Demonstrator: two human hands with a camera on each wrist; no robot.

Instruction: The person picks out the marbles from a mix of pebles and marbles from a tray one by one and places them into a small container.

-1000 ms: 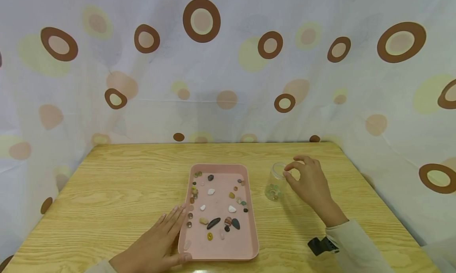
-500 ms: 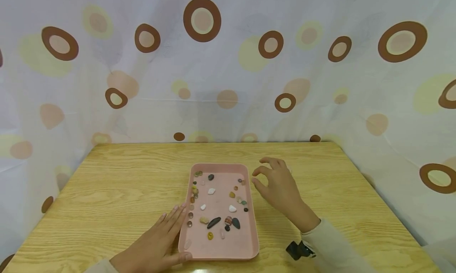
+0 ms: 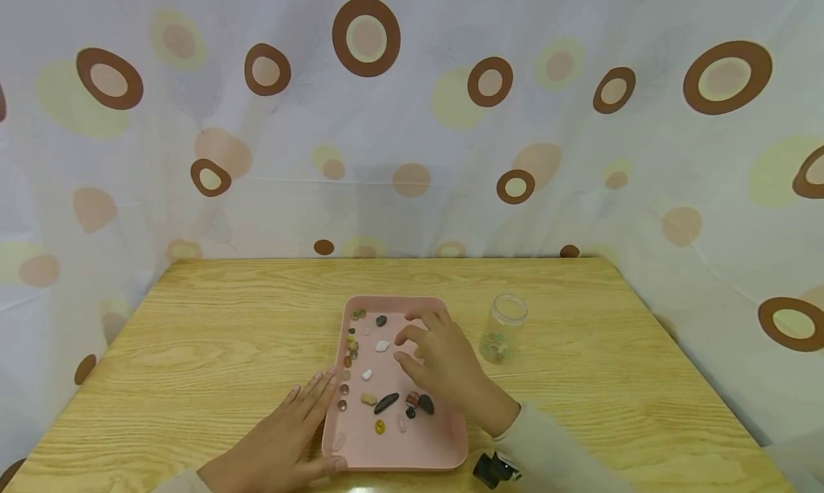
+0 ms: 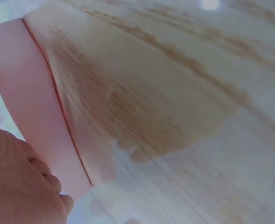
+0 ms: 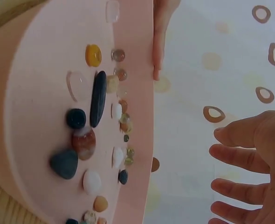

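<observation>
A pink tray (image 3: 393, 450) holds many small stones of mixed colours. My left hand (image 3: 280, 425) lies along its left wall, fingers straight and thumb at the near corner; the left wrist view shows the same hand (image 4: 21, 182) against the tray's side. Above the tray's right half hovers my right hand (image 3: 444, 360), its fingers loosely bent and apart. Nothing shows between its fingers in the right wrist view. Below it are a white stone (image 5: 92, 182) and a dark grey stone (image 5: 64, 164). A long black stone (image 3: 386, 403) lies nearer the front.
To the right of the tray stands an uncapped clear jar (image 3: 504, 328) with several greenish pieces at its bottom. All of this is on a wooden table (image 3: 225, 335), with a dotted cloth (image 3: 412, 121) hanging behind it. A dark strap device (image 3: 494, 469) is on my right wrist.
My right hand has travelled left from beside the jar's mouth, past the tray's right wall, to above the stones. The jar is back in full view. My left hand has stayed put.
</observation>
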